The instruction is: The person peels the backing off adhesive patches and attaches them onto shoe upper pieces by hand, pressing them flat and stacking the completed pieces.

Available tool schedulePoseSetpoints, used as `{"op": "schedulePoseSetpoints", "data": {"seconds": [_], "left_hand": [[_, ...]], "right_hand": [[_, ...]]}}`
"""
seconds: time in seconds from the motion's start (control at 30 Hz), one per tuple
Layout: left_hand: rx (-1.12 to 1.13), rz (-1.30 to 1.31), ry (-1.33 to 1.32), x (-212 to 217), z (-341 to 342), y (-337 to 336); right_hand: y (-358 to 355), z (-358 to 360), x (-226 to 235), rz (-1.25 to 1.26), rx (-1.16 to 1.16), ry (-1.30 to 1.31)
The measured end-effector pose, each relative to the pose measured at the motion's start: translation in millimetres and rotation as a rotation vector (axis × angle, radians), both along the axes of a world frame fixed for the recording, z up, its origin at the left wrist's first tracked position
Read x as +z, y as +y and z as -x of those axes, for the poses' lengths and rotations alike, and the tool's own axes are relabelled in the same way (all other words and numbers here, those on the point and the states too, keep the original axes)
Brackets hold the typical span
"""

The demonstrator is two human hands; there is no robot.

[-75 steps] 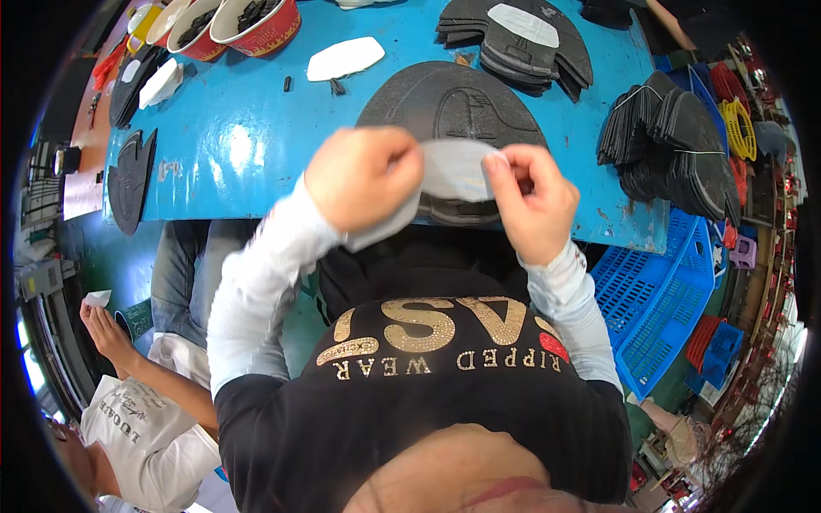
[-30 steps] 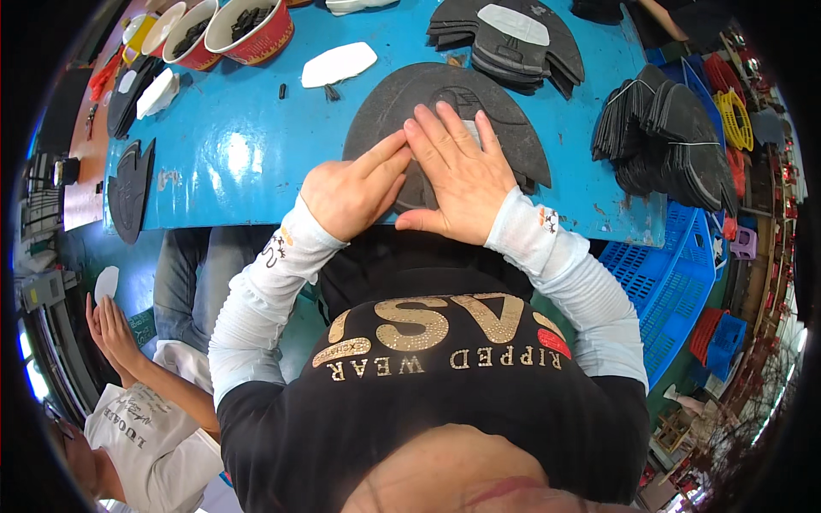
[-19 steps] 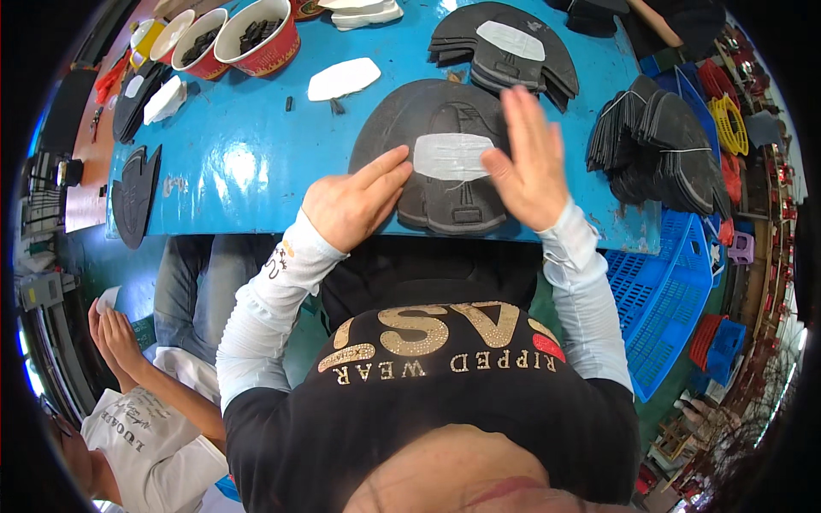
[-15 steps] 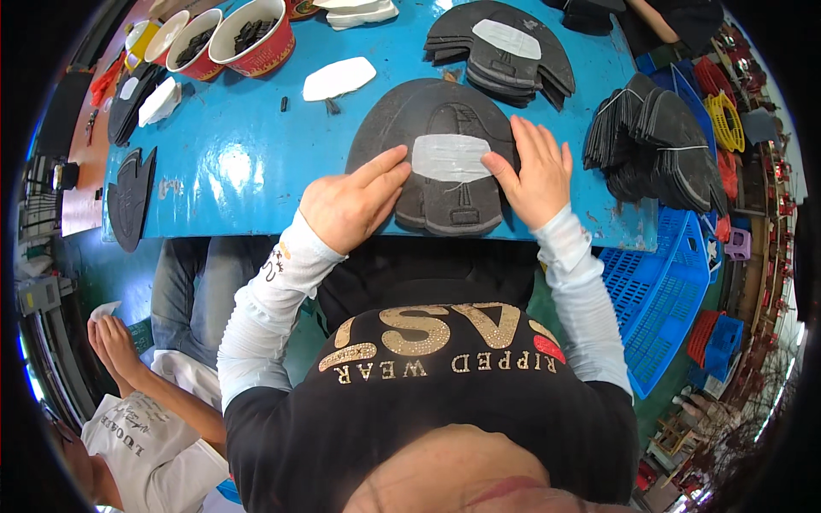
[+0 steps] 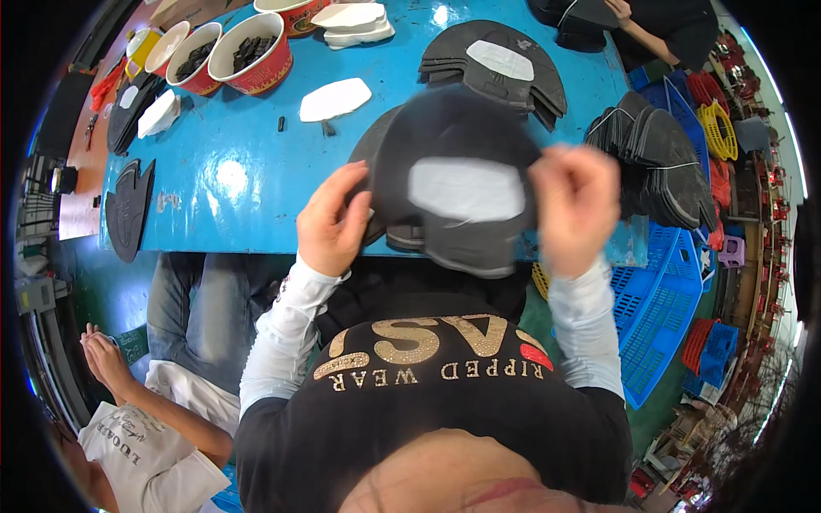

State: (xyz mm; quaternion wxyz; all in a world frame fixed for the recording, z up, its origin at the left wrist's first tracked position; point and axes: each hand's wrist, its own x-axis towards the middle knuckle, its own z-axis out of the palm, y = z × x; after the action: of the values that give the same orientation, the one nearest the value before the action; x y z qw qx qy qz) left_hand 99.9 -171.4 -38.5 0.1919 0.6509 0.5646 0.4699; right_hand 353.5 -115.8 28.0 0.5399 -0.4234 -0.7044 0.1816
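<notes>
A black, rounded sheet-like panel point(image 5: 466, 128) with a white rectangular patch point(image 5: 466, 190) is raised off the table and blurred by motion. My right hand point(image 5: 577, 205), smeared too, grips its right edge. At the left edge is my left hand point(image 5: 332, 218), thumb and fingers bent around the rim; its exact contact is partly hidden. Below the raised panel, more black panels point(image 5: 376, 141) show at the left and lower edge, mostly covered. Beyond them lies a white patch sheet point(image 5: 335, 100) on the blue table point(image 5: 197, 162).
Another stack of black panels point(image 5: 436, 56) lies behind. Tied bundles point(image 5: 676, 162) stand at the right. Tubs of small black pieces point(image 5: 256, 73) and white pads point(image 5: 351, 21) sit far left. A blue crate point(image 5: 650, 316) is beside me. Other people's hands point(image 5: 103, 363) show left and far right.
The top panel, flat under both hands before, has come up off the pile toward me. My right hand has moved right and nearer; my left hand has shifted slightly left.
</notes>
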Motion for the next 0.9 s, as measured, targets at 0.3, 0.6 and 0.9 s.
{"op": "schedulePoseSetpoints", "data": {"seconds": [0.3,0.6,0.9], "left_hand": [[0.064,0.060,-0.678,36.4,-15.8,9.7],[-0.041,0.050,-0.911,48.7,-55.8,29.4],[-0.062,0.087,-0.894,37.6,-64.3,23.6]], "right_hand": [[207.6,-74.8,-66.3,-0.168,-0.501,-0.536],[17.0,30.5,10.3,0.800,0.623,0.384],[-4.5,32.0,-7.2,1.007,0.688,0.662]]}}
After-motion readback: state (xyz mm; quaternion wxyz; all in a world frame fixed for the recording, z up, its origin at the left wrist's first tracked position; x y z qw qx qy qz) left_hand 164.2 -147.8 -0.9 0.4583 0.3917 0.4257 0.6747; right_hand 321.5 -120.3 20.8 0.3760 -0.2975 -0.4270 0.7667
